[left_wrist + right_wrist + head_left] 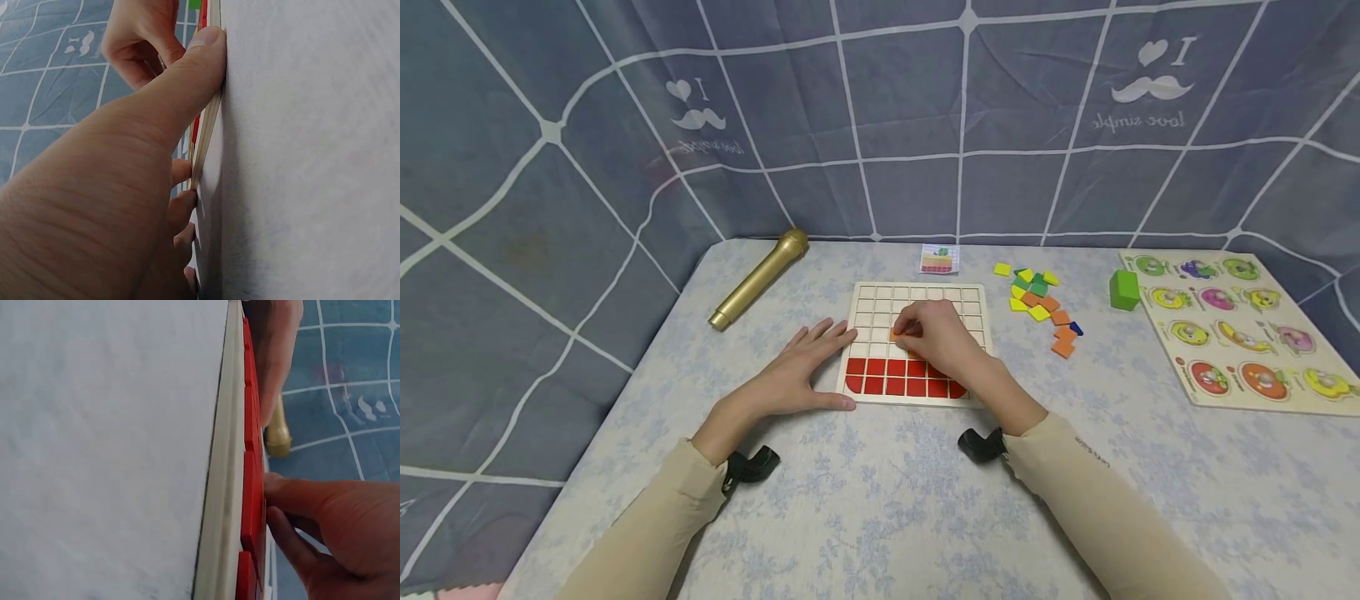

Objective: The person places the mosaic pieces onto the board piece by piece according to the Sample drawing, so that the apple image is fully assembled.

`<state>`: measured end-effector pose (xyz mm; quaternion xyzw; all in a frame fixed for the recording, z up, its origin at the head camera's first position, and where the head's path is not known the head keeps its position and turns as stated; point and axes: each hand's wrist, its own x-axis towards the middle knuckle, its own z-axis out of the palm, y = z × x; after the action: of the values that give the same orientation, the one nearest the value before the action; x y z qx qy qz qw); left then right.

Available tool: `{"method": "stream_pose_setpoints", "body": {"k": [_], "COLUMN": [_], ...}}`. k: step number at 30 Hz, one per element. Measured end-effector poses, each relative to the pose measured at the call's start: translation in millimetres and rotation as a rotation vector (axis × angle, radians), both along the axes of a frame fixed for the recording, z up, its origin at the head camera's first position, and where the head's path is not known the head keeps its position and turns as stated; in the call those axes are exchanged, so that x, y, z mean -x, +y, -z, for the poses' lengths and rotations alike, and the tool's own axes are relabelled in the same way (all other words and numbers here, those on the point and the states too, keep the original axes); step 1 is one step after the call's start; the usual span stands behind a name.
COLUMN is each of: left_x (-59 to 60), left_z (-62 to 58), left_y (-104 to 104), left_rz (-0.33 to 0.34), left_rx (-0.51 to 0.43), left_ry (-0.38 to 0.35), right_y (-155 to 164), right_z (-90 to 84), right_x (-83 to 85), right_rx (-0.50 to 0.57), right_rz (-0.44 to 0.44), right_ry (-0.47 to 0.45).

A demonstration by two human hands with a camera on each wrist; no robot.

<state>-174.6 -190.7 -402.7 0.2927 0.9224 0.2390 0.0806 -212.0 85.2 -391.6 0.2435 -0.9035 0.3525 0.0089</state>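
Observation:
A wooden grid board lies on the table, its two nearest rows filled with red tiles. My left hand lies flat on the table against the board's left edge, fingers straight. In the left wrist view its thumb presses on the board's rim. My right hand hovers over the middle of the board and pinches an orange tile just above the red rows. The right wrist view shows the red tiles edge-on, with my right hand's fingers beside them.
Loose yellow, green and orange tiles lie in a pile right of the board. A green block and a fruit peg puzzle sit further right. A gold microphone lies at the back left, and a small pattern card lies behind the board.

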Motion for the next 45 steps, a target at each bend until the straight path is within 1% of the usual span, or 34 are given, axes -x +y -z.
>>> {"method": "stream_pose_setpoints", "body": {"k": [5, 8, 11, 16, 21, 25, 30, 33, 36, 40, 45], "left_x": [-0.2, -1.0, -1.6, -1.0, -1.5, -3.0, -2.9, -0.9, -0.1, 0.8, 0.3], "left_z": [1.0, 0.9, 0.8, 1.5, 2.3, 1.9, 2.3, 1.0, 2.6, 2.0, 1.8], "left_y": [-0.9, -0.9, -0.4, -0.9, -5.0, -5.8, -1.4, -1.6, -0.2, -0.1, -0.4], "left_rz": [-0.003, -0.003, -0.003, -0.001, -0.005, -0.013, -0.006, 0.003, -0.004, -0.004, -0.006], "left_rx": [-0.007, -0.018, -0.019, -0.017, -0.010, -0.007, -0.020, -0.003, 0.010, 0.019, 0.018], "left_ry": [-0.001, -0.003, -0.006, -0.002, 0.011, 0.003, -0.005, -0.004, -0.007, -0.012, -0.024], "right_y": [3.3, 13.1, 28.1, 59.2, 87.3, 109.6, 145.7, 163.5, 178.8, 191.6, 198.9], "right_z": [-1.3, -3.5, -6.7, -13.1, -15.2, -14.9, -19.1, -20.5, -21.9, -17.8, -7.3], "right_x": [-3.0, -3.9, -4.1, -2.2, 1.0, 2.4, -4.0, -7.4, -7.1, -5.3, -3.2], "right_rx": [-0.008, 0.020, 0.048, 0.054, 0.059, 0.053, 0.030, 0.022, 0.007, -0.043, -0.104], "right_rz": [-0.013, -0.009, 0.015, 0.090, 0.129, 0.177, 0.306, 0.381, 0.428, 0.462, 0.473], "right_ry": [0.016, 0.010, 0.001, -0.005, -0.011, 0.017, 0.040, 0.023, -0.030, -0.071, -0.060]}}
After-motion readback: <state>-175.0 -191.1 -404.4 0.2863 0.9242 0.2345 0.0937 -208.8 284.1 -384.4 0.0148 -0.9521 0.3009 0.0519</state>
